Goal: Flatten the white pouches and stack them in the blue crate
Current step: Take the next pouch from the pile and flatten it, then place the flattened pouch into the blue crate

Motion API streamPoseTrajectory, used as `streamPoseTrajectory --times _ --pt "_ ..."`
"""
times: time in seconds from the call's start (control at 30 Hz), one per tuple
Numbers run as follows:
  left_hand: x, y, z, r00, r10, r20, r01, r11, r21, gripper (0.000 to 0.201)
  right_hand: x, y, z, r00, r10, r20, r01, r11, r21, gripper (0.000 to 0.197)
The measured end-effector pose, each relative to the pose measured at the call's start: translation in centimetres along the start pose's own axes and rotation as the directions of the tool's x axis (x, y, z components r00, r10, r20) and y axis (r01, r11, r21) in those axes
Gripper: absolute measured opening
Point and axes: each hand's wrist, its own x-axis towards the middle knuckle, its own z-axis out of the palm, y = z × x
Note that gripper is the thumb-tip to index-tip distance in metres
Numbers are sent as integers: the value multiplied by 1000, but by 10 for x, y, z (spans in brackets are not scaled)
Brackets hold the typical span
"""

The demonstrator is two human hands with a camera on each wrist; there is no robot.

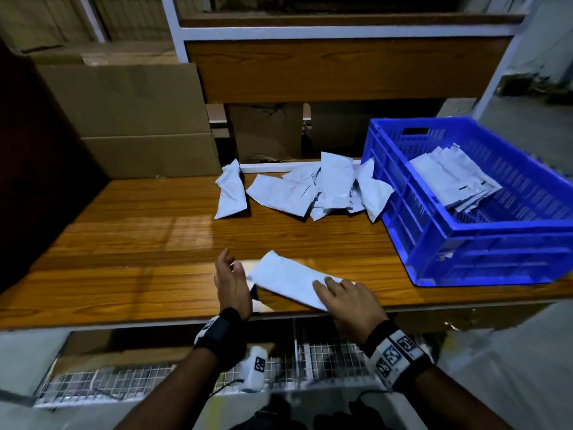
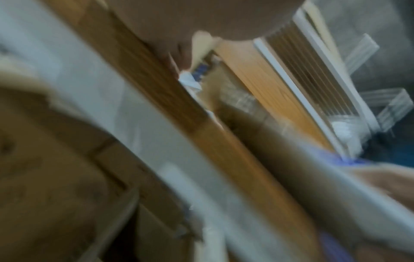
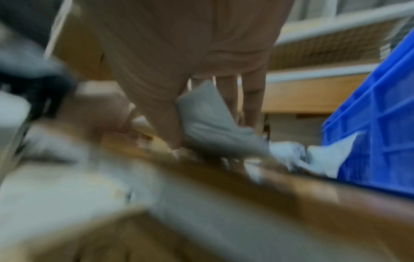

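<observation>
A white pouch (image 1: pixel 288 279) lies slanted near the front edge of the wooden table (image 1: pixel 139 243), its left end slightly raised. My right hand (image 1: pixel 344 293) holds its right end, fingers laid over the top; the right wrist view shows the pouch (image 3: pixel 208 113) between thumb and fingers. My left hand (image 1: pixel 232 279) stands edge-on at the pouch's left end, fingers relaxed, holding nothing. More crumpled pouches (image 1: pixel 313 190) are heaped at the back of the table. The blue crate (image 1: pixel 465 225) stands at the right with flattened pouches (image 1: pixel 452 181) stacked inside.
One pouch (image 1: pixel 231 190) lies apart, left of the heap. Cardboard boxes (image 1: pixel 130 119) stand at the back left, and a wooden shelf board (image 1: pixel 341 69) hangs over the table's rear. Both wrist views are motion-blurred. Wire racks (image 1: pixel 325 358) sit below the table edge.
</observation>
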Motion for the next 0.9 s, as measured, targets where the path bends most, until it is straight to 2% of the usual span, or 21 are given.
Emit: streamPoseTrajectory --times 0.07,0.13,0.2,0.23,0.27,0.33,0.37,0.4,0.47,0.5,0.57,0.67,0.77,0.9 --pt "-1 2 -5 989 -125 -85 112 983 -144 62 2 -3 -22 994 98 -49 -91 986 141 65" --pt "-4 7 -8 976 -211 -45 196 955 -224 53 8 0 -37 977 205 -60 -167 909 382 57" --pt "-7 11 -9 960 -266 87 279 939 -200 44 15 2 -43 949 311 -46 -209 735 646 61" --pt "-8 12 -8 935 -287 207 326 926 -189 45 18 1 -44 938 346 -29 -213 640 738 66" --pt "-9 14 -8 890 -303 341 382 903 -195 45 23 -3 -46 932 361 -29 -198 574 795 71" --pt "-10 23 -5 777 -312 547 497 837 -228 38 27 -12 -53 938 342 -53 -136 506 852 74" --pt "-9 29 -5 739 -299 604 533 807 -253 38 30 -16 -57 941 330 -70 -105 483 869 73" --pt "-7 36 -4 718 -279 637 562 773 -294 42 32 -19 -61 946 315 -76 -81 459 885 71" --pt "0 46 -4 713 -213 668 574 725 -382 52 35 -17 -68 966 255 -47 -65 415 907 70" --pt "4 52 -3 719 -179 672 558 725 -403 54 36 -14 -70 977 210 -24 -66 416 907 73" --pt "10 64 0 732 -113 672 504 753 -423 58 39 -2 -78 988 151 9 -82 485 871 82" --pt "20 88 14 751 -13 661 403 801 -442 64 48 26 -97 987 154 37 -122 589 799 96" --pt "33 112 41 797 47 602 252 880 -402 64 57 64 -121 988 152 29 -126 681 722 106" --pt "51 146 88 853 127 507 18 962 -271 61 64 128 -156 982 189 -28 -122 734 668 114"
